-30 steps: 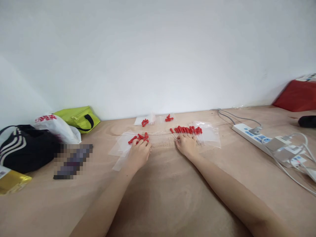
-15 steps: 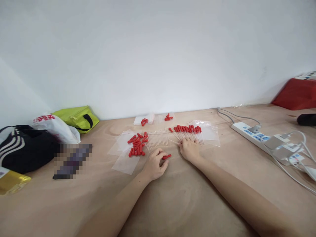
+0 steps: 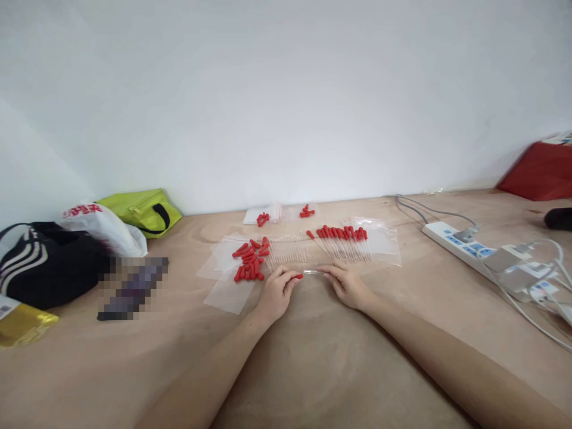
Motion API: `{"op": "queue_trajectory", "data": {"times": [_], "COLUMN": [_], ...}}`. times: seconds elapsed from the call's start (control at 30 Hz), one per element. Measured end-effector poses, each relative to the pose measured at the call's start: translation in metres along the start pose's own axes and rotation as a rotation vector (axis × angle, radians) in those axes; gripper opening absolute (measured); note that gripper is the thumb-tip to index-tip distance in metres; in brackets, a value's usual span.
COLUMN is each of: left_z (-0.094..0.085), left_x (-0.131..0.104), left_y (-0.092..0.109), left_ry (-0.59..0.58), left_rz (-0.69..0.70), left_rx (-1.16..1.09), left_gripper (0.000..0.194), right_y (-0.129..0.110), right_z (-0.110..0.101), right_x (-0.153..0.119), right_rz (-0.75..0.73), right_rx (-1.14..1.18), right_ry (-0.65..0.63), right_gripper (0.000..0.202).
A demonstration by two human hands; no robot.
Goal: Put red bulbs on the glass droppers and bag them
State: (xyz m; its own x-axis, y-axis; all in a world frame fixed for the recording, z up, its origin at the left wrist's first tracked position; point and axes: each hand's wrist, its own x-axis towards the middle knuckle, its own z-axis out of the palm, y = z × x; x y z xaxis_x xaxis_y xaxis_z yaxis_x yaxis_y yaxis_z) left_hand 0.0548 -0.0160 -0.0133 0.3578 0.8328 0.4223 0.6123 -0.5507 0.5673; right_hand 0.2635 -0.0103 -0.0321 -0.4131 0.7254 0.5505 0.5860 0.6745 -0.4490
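Between its fingertips my left hand (image 3: 275,294) pinches a red rubber bulb (image 3: 298,276). My right hand (image 3: 349,286) grips a clear thin tube (image 3: 311,271), whose free end points left toward the bulb with a small gap between. Beyond my hands lies a row of bare clear tubes (image 3: 288,249). To its right, several tubes with red bulbs on their ends (image 3: 342,233) are fanned out. A pile of loose red bulbs (image 3: 250,260) rests at the left on clear plastic bags (image 3: 227,293).
Small bags with red bulbs (image 3: 263,219) lie near the wall. On the left are a black bag (image 3: 53,265), a white bag (image 3: 105,229) and a green bag (image 3: 143,213). A power strip (image 3: 456,241) with cables and a red bag (image 3: 538,171) stand on the right.
My left hand has closed on the red bulb and turned it toward the tube. My right hand has drawn the tube nearer to me, away from the fanned tubes, and holds it level.
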Motion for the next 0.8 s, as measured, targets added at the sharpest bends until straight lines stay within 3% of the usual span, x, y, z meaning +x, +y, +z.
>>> {"op": "queue_trajectory", "data": {"times": [0.27,0.53,0.8], "left_z": [-0.0023,-0.0058,-0.0078], "left_x": [0.0020,-0.0002,-0.0010], "left_y": [0.0029,0.0055,0.0081], "left_ry": [-0.026,-0.073,-0.081], "left_rz": [-0.007,0.042,0.135], "left_rx": [-0.044,0.052,0.175], "left_gripper": [0.014,0.009,0.015], "right_y": [0.0000,0.0024,-0.0028], "right_z": [0.0001,-0.0026,-0.0056], "right_x": [0.0010,0.0025,0.0045], "right_rz": [-0.037,-0.082,-0.133], "right_rx": [0.005,-0.017,-0.250], "right_ry": [-0.044,-0.062,-0.067], "right_gripper": [0.026,0.025,0.030]}}
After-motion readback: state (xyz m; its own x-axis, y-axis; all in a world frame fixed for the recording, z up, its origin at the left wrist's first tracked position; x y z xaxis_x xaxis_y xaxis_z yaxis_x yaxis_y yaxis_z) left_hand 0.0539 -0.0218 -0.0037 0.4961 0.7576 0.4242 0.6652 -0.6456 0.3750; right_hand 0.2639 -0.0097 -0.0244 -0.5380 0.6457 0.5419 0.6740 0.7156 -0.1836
